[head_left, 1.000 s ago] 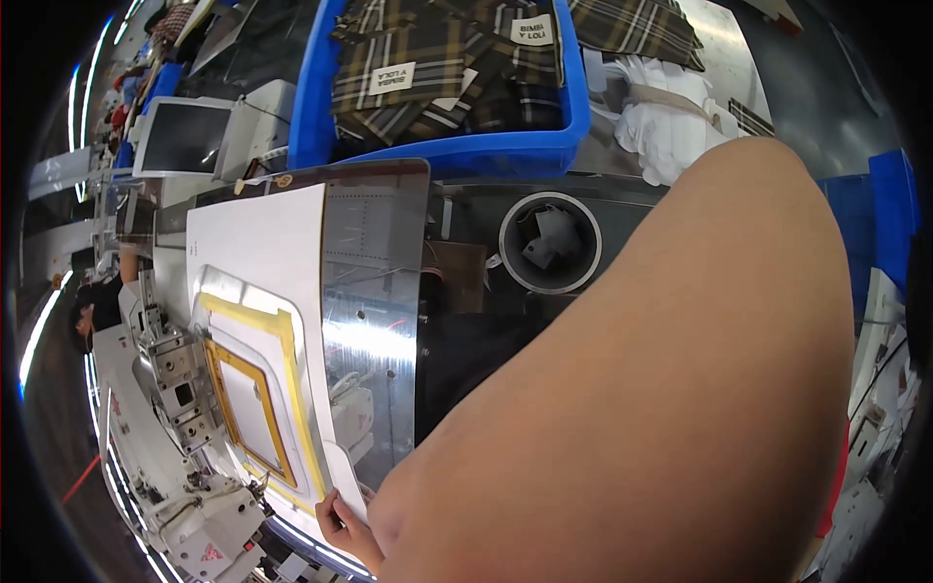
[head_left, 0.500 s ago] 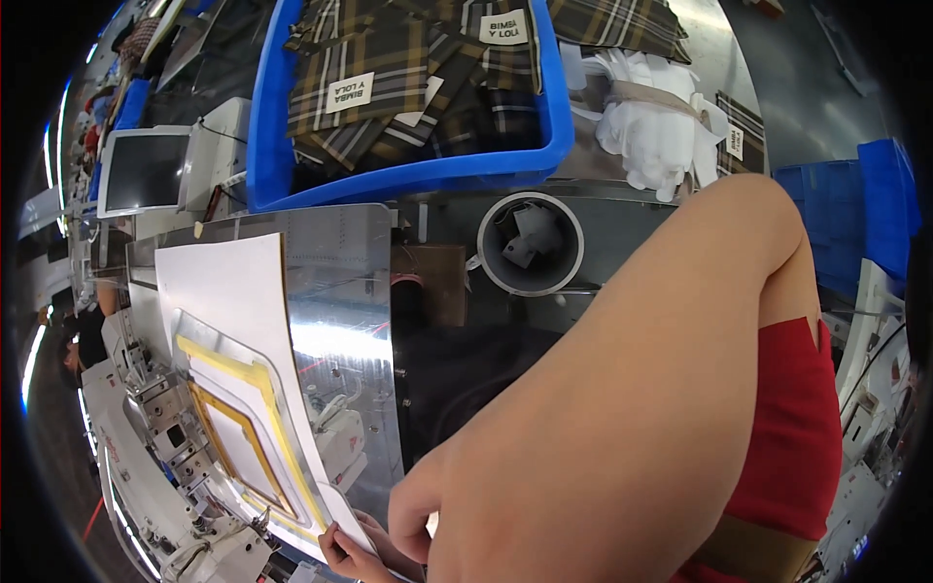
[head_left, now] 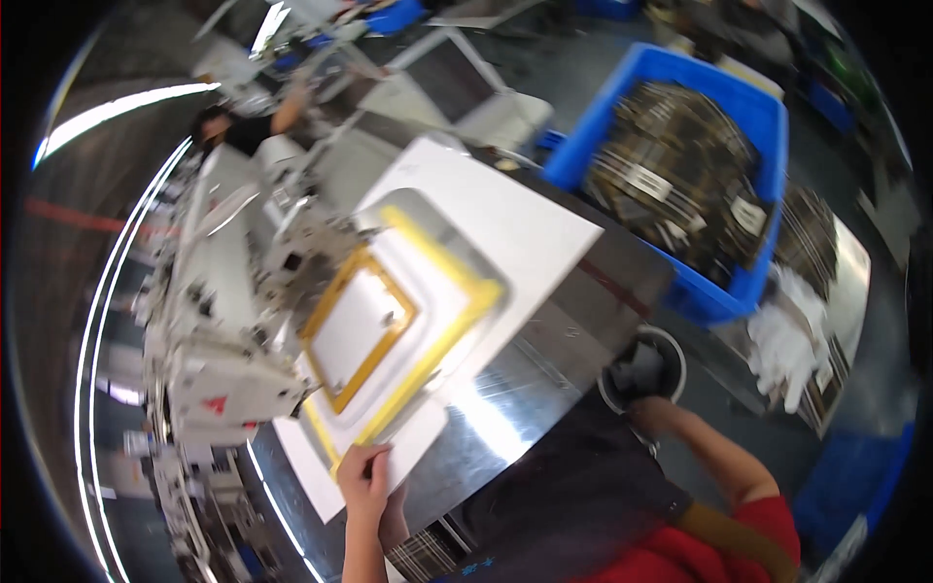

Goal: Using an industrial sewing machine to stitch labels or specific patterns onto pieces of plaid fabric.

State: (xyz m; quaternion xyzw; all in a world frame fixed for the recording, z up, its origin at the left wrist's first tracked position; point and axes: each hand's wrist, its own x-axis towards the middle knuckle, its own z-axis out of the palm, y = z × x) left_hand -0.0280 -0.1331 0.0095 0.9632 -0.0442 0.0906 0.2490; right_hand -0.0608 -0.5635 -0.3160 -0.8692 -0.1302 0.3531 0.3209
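Note:
My left hand [head_left: 367, 478] is closed at the near edge of a translucent plastic template [head_left: 483, 260] bordered with yellow tape, and seems to grip that edge. Inside the template sits a smaller brown-yellow frame [head_left: 403, 313]. Under it lies a large white sheet [head_left: 530, 225], at the head of a white sewing machine [head_left: 228, 384]. Over at the right, my right hand [head_left: 659, 416] is at the near rim of a round bin [head_left: 677, 358] with dark and grey scraps inside; its fingers are blurred and partly hidden. Plaid cloth [head_left: 428, 552] shows beside my left forearm.
A blue crate [head_left: 702, 301] full of labelled plaid pieces stands at the far right. Beside it lie a white tied bundle [head_left: 789, 335] and more plaid fabric [head_left: 809, 228]. A shiny metal tabletop [head_left: 515, 408] borders the sheet. Another person [head_left: 248, 131] is at the far left.
The view has swung left, so the template and machine appear nearer the middle. My right hand has gone from near my left hand to the bin. My left hand stays at the template's edge.

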